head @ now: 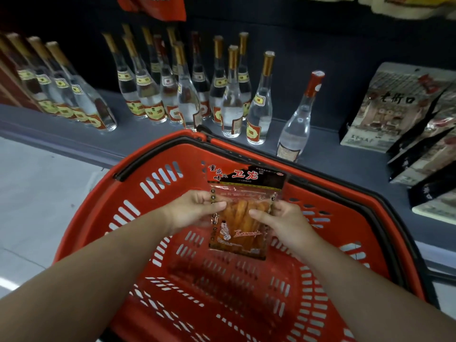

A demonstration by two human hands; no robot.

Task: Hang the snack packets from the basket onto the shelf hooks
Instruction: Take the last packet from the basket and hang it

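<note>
Both hands held one snack packet (243, 213) upright above the red basket (98, 218) — the left hand (195, 208) pinching its left edge, the right hand (281, 219) pinching its right edge. Clear bottles (232, 95) stood along the shelf (345, 154) beyond the basket's far rim.

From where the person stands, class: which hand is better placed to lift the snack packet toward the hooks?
Neither clearly: left hand and right hand each pinch a side of the snack packet; no hooks are visible.

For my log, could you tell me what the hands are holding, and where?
One snack packet, upright above the basket: the left hand pinches its left edge, the right hand its right edge.
</note>
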